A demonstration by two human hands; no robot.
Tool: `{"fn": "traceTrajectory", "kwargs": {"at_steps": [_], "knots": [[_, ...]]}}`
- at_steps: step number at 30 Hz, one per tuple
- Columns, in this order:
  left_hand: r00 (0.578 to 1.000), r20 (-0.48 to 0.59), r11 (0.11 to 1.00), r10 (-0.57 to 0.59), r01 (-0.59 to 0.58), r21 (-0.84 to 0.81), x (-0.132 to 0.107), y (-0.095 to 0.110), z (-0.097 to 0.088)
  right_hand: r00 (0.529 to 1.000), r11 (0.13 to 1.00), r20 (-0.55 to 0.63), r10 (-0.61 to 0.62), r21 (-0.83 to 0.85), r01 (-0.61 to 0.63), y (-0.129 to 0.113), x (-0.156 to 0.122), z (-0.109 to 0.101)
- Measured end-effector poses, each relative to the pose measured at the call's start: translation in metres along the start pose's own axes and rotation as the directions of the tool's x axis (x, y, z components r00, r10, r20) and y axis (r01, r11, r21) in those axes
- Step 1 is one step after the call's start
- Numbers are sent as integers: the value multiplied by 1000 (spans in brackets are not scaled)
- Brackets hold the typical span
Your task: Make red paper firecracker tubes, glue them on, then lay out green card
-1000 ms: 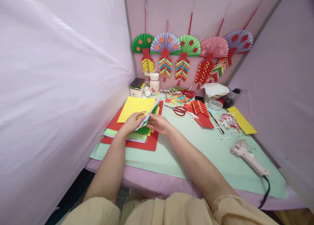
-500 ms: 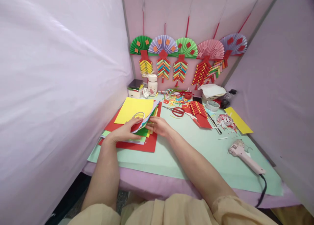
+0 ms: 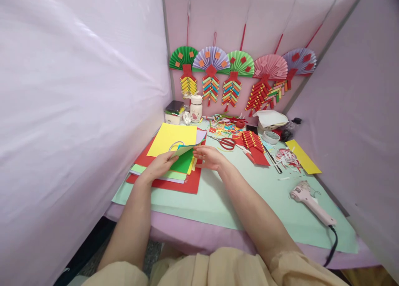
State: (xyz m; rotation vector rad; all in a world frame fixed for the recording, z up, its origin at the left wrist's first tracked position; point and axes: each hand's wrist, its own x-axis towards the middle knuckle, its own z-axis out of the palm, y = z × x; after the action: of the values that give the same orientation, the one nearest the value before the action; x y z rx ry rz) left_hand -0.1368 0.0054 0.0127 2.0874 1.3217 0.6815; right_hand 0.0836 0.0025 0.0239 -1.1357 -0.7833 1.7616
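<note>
A stack of coloured paper sheets (image 3: 174,176) lies at the table's left, with a yellow sheet (image 3: 170,138) on top and a large red sheet underneath. My left hand (image 3: 160,165) is slipped under the upper sheets and lifts them, thumb on top, pinching the paper. My right hand (image 3: 210,157) rests at the right edge of the stack, fingers curled on the lifted sheets' corner. A green sheet (image 3: 183,163) shows beneath the raised ones.
Red-handled scissors (image 3: 227,143) and a red paper firecracker piece (image 3: 254,144) lie beyond my right hand. A pink glue gun (image 3: 310,198) with a black cord sits at the right. Paper scraps, a tape roll (image 3: 270,136) and a yellow strip (image 3: 303,156) lie behind. Paper fans (image 3: 239,63) hang on the back wall.
The upper sheets have been lifted higher, so more of the green sheet shows. My right hand has shifted slightly up along the stack's edge.
</note>
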Motion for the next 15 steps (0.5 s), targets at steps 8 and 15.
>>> {"fn": "traceTrajectory", "kwargs": {"at_steps": [8, 15], "knots": [[999, 21, 998, 29, -28, -51, 0, 1, 2, 999, 990, 38, -37, 137, 31, 10, 7, 6], [998, -24, 997, 57, -56, 44, -3, -2, 2, 991, 943, 31, -130, 312, 114, 16, 11, 12]]}}
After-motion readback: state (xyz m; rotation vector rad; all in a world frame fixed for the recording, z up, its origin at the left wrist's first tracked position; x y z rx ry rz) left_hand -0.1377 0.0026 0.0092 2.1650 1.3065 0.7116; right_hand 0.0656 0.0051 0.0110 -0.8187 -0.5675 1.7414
